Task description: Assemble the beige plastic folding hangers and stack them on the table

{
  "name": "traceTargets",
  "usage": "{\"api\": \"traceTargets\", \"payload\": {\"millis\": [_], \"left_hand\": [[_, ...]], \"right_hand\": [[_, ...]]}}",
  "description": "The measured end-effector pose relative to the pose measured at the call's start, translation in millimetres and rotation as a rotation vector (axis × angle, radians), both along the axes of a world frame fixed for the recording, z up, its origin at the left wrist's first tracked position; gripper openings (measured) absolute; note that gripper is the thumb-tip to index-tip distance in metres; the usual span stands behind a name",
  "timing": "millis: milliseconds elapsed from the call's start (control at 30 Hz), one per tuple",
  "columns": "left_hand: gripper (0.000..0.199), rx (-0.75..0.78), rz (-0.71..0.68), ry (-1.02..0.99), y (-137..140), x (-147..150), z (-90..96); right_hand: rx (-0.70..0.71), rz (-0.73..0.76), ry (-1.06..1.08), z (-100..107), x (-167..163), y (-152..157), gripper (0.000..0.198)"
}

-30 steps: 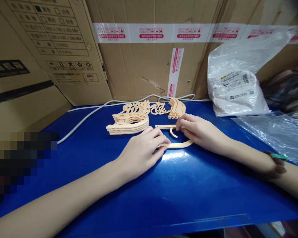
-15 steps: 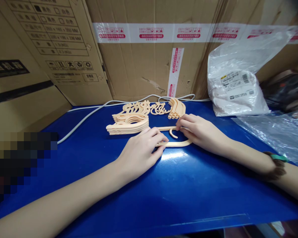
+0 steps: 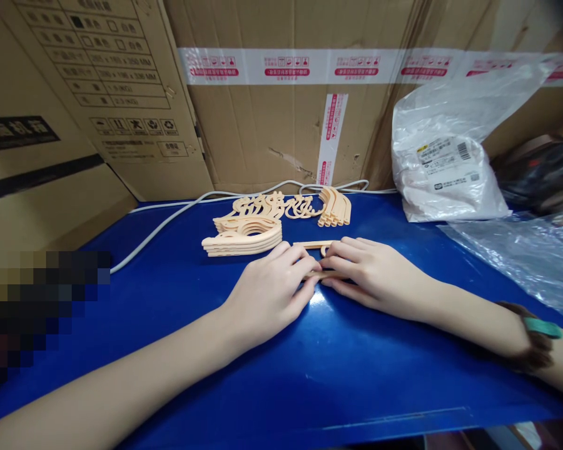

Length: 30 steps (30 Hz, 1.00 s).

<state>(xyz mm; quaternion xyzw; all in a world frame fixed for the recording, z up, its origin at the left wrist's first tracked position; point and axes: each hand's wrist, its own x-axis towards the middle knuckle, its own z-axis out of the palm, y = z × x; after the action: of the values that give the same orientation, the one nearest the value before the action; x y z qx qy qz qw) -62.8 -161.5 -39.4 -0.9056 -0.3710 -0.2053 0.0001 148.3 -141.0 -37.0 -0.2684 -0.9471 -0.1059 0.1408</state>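
Observation:
Between my hands, low over the blue tabletop, is a beige plastic hanger (image 3: 308, 245). Its straight bar and a bit of its hook show beyond my fingers. My left hand (image 3: 274, 290) is closed in a pinch at the near arm's left end. The fingers of my right hand (image 3: 373, 275) grip the same near arm just to the right, the two sets of fingertips almost meeting. Much of the hanger is covered by my right hand. A neat stack of beige hanger pieces (image 3: 244, 242) lies just beyond my left hand.
Behind the stack lie more beige pieces (image 3: 263, 203), loose hooks (image 3: 301, 207) and a pile of curved arms (image 3: 336, 206). A white cable (image 3: 159, 231) runs along the back. Cardboard boxes (image 3: 263, 131) wall the far side. A white plastic bag (image 3: 450, 169) and clear film (image 3: 520, 250) occupy the right.
My right hand has slid left and nearer along the hanger, from its right end to close beside my left hand. My left hand has stayed nearly in place.

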Motion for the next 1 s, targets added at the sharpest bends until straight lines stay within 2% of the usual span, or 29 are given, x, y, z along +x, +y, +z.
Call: {"api": "traceTargets", "payload": {"millis": [133,267,333,433,500,667,733,1000], "left_hand": [[0.021,0.011,0.019,-0.072,-2,1,2.9],[0.020,0.019,0.134,-0.245,8,-3,22.9],[0.020,0.015,0.234,-0.284,24,-8,37.3],[0.025,-0.013,0.433,-0.235,59,-22,55.4],[0.026,-0.039,0.491,-0.206,85,-31,61.9],[0.035,-0.290,0.699,0.012,139,-40,62.3],[0.035,-0.363,0.707,0.069,151,-38,59.9],[0.026,-0.450,0.724,0.085,158,-27,53.0]], "right_hand": [[-0.006,0.023,-0.018,0,-1,0,0.030],[0.034,0.058,-0.029,4,-3,-3,0.027],[0.071,0.075,-0.020,7,-4,-6,0.027],[0.103,0.089,0.006,9,-3,-9,0.026],[0.099,0.084,0.007,9,-3,-11,0.025],[0.087,0.041,-0.019,8,-2,-10,0.022],[0.079,0.033,-0.026,9,-1,-10,0.023],[0.005,0.033,-0.006,8,4,-9,0.026]]}}
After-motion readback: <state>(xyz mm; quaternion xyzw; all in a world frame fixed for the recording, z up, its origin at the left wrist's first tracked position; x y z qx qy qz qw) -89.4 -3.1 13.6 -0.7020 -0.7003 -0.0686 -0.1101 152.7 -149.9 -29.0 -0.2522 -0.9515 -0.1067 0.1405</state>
